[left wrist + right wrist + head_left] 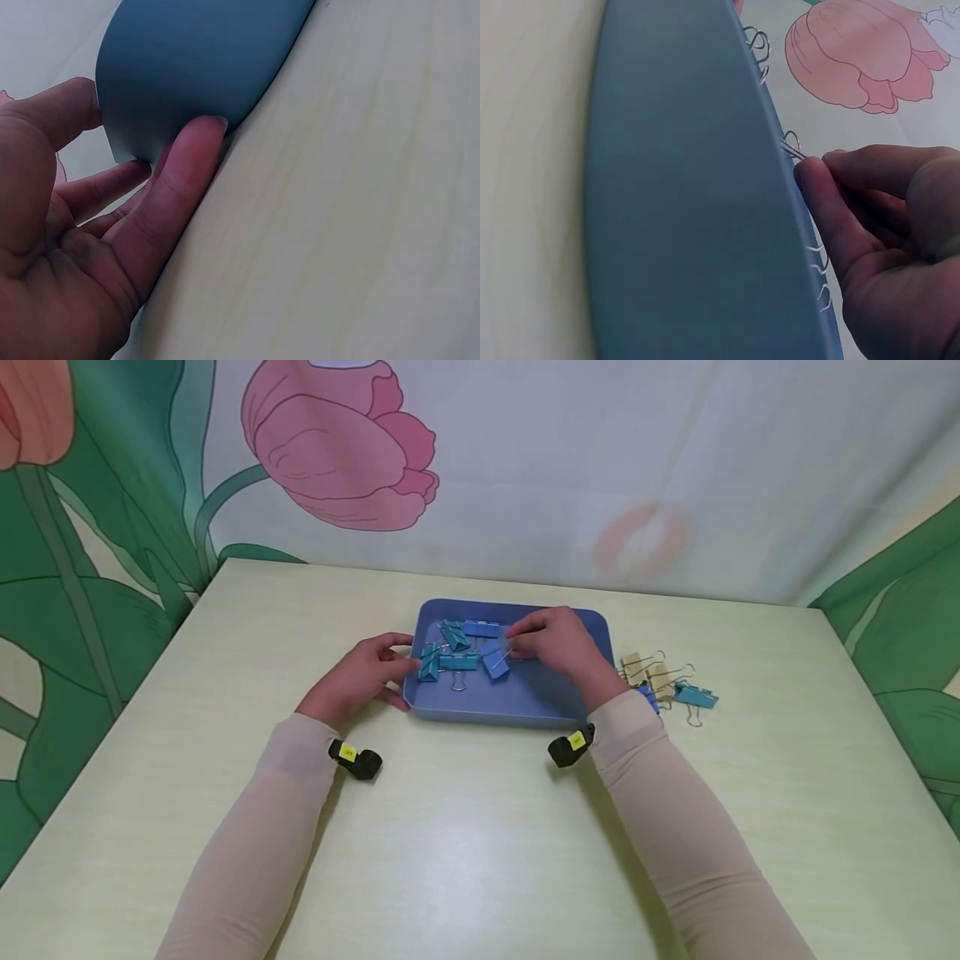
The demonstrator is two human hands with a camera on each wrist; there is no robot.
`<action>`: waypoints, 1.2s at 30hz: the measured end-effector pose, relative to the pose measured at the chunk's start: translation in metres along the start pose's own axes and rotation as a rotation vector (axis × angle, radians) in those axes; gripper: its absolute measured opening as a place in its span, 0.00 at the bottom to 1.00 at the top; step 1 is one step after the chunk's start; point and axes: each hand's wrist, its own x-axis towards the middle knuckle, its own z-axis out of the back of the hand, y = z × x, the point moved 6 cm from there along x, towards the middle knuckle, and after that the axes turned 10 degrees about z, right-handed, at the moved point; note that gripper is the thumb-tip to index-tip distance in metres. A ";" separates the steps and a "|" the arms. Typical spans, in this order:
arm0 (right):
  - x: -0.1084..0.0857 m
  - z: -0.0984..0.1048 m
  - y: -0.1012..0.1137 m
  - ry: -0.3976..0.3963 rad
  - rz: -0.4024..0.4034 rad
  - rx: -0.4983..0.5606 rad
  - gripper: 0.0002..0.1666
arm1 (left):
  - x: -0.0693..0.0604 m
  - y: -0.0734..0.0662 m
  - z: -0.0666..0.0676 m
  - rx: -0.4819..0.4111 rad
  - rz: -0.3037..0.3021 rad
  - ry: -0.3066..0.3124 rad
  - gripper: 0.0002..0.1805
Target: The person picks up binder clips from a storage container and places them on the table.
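A blue tray (540, 697) lies on the table with several binder clips in it, teal ones at the left and blue ones near the middle. My left hand (367, 672) holds the tray's left end. In the left wrist view its thumb (187, 161) presses the outer wall and the fingers bend round the corner. My right hand (558, 643) is over the tray, thumb and index finger pinching the wire handle of a blue binder clip (495, 662). The right wrist view shows that wire handle (791, 148) at the fingertips; the tray wall hides the clip's body.
Right of the tray, partly behind my right wrist, lies a loose group of binder clips: yellowish ones (660, 679), a blue one (647, 696) and a teal one (696, 696). A curtain with printed flowers (525, 468) hangs behind the table's far edge.
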 end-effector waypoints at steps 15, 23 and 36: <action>-0.011 0.001 0.016 0.010 0.093 0.182 0.14 | 0.000 -0.001 0.000 0.013 -0.018 0.013 0.36; -0.019 0.010 0.024 -0.035 0.086 0.258 0.14 | -0.003 -0.001 0.000 0.009 -0.006 -0.004 0.35; -0.041 0.036 0.023 -0.120 0.114 0.297 0.16 | -0.003 -0.003 -0.001 -0.008 -0.040 0.011 0.35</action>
